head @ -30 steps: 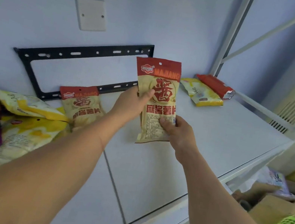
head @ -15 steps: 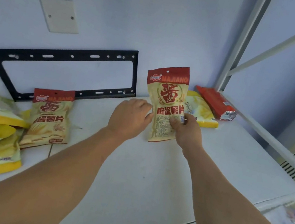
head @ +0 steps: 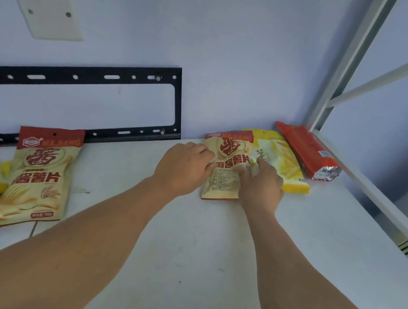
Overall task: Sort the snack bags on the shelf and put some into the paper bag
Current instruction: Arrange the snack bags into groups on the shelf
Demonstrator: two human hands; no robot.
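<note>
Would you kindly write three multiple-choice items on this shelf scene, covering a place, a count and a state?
1. Where does the long red foil packet lie?
A. in the shelf's far right corner
B. among the yellow bags at left
C. under the black metal bracket

2. How many red-topped beige crisp bags show?
A. one
B. two
C. four

3. What is the right hand doing?
A. hanging idle
B. pinching the beige bag between both hands
C. gripping the bracket

Answers: 1 A, it lies by the white upright. 2 B, one between the hands, another at left. 3 B, its thumb and fingers close on that bag's edge.

pale blue wall (head: 245, 39), black bracket (head: 80, 75), white upright (head: 350, 60)
</note>
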